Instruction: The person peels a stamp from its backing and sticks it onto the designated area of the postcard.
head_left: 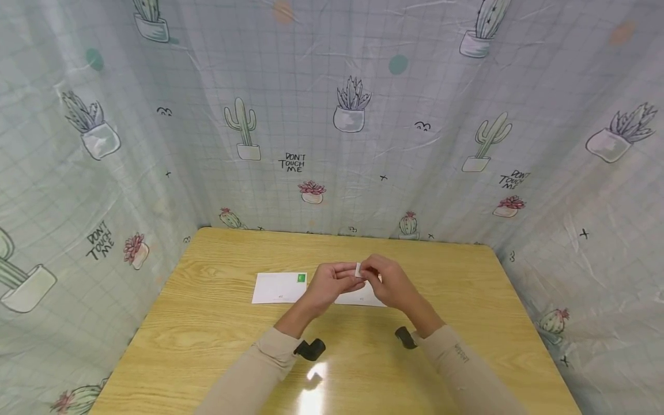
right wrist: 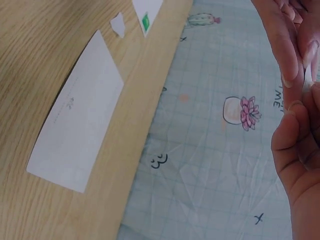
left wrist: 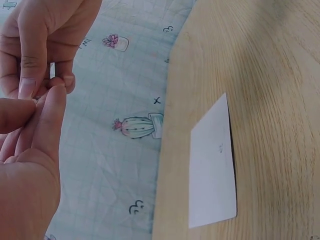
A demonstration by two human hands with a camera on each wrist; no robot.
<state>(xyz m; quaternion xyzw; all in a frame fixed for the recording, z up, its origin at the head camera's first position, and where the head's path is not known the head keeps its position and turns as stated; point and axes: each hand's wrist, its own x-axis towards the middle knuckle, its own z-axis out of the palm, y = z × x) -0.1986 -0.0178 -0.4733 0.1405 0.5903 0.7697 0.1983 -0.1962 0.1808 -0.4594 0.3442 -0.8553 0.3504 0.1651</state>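
Both hands meet above the table over the right white envelope (head_left: 360,298). Between their fingertips is a small white piece of paper (head_left: 358,270); its printed side, if any, does not show. My left hand (head_left: 329,282) holds it between thumb and extended fingers, palm turned up in the left wrist view. From the other side my right hand (head_left: 389,281) pinches it with thumb and fingertips. The fingers hide most of the piece. Part of the right envelope lies behind the hands in the head view; the left wrist view shows this envelope (left wrist: 212,170) flat on the wood.
Left of the hands lies another white envelope (head_left: 275,288) with a green stamp (head_left: 301,278) in its upper right corner. In the right wrist view a torn-looking white scrap (right wrist: 118,25) lies between the envelopes. A cactus-print curtain (head_left: 311,86) surrounds the wooden table (head_left: 207,346).
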